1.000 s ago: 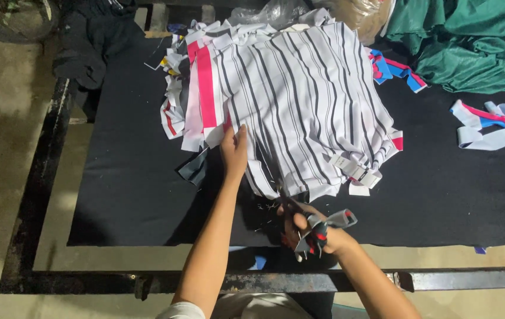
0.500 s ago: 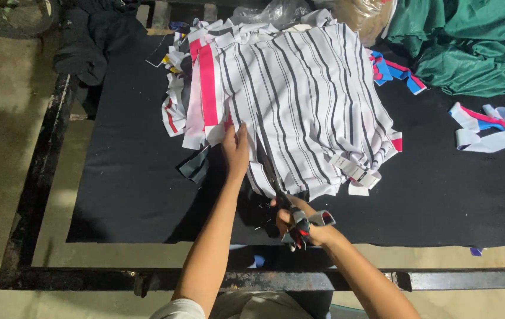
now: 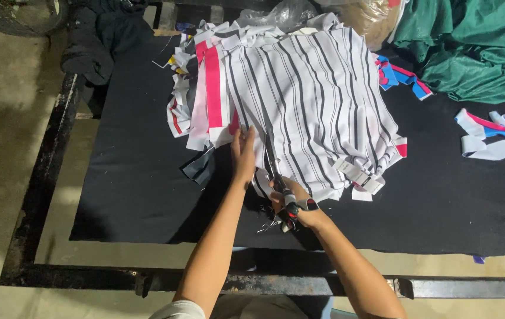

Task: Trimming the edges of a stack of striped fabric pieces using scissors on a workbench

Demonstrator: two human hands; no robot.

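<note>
A stack of white fabric pieces with dark stripes [image 3: 314, 100] lies on a black cloth-covered table [image 3: 134, 177]. Pieces with pink bands [image 3: 212, 88] stick out at the stack's left side. My left hand [image 3: 243, 155] presses flat on the stack's near left edge. My right hand [image 3: 291, 204] grips a pair of scissors [image 3: 275, 171] whose blades point away from me into the near edge of the striped fabric, just right of my left hand. The scissor handles are partly hidden by my fingers.
Green cloth [image 3: 471, 47] is heaped at the back right. Blue, pink and white strips [image 3: 492, 133] lie at the right, and more [image 3: 400, 77] beside the stack. Dark clothing [image 3: 96, 41] hangs at the back left. A metal table frame [image 3: 40, 177] borders the near and left sides.
My right hand has moved the scissors forward from the table's near edge into the striped stack. My left hand has stayed on the fabric.
</note>
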